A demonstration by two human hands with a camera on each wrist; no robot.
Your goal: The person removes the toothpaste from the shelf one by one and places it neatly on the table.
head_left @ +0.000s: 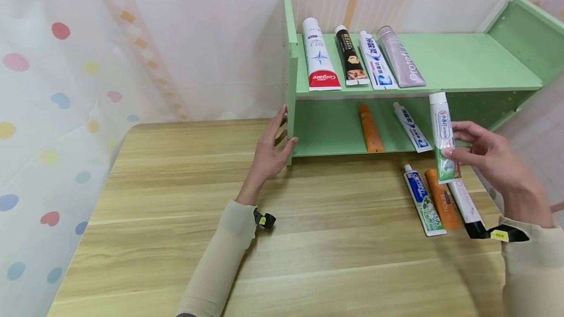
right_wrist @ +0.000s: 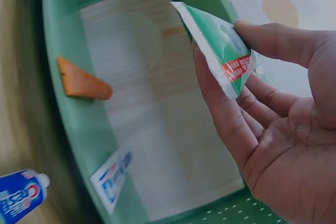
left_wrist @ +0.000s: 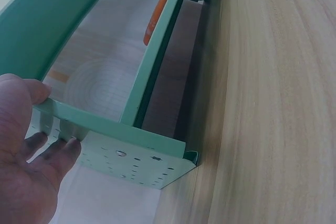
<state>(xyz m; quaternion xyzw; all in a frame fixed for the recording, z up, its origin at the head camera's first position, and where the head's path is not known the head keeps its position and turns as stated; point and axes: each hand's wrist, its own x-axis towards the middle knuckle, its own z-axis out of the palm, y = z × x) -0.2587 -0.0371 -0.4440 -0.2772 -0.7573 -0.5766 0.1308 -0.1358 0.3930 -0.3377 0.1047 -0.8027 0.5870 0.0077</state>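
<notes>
My right hand (head_left: 495, 160) pinches a white and green toothpaste tube (head_left: 442, 136), cap up, in front of the rack's right part. In the right wrist view its crimped green end (right_wrist: 218, 45) sits between thumb and fingers. The left hand (head_left: 273, 153) grips the left side panel of the green two-tier shelf rack (head_left: 292, 77); in the left wrist view the thumb lies over its edge and the fingers touch the outer face. An orange tube (head_left: 371, 128) and a white-blue tube (head_left: 411, 126) lie on the lower shelf.
The upper shelf holds a Colgate tube (head_left: 319, 55), a black tube (head_left: 351, 55), a white-blue tube (head_left: 377, 60) and a mauve tube (head_left: 400, 56). On the wooden table (head_left: 176, 185) lie a Crest tube (head_left: 424, 202), an orange tube (head_left: 442, 199) and a white tube (head_left: 464, 202).
</notes>
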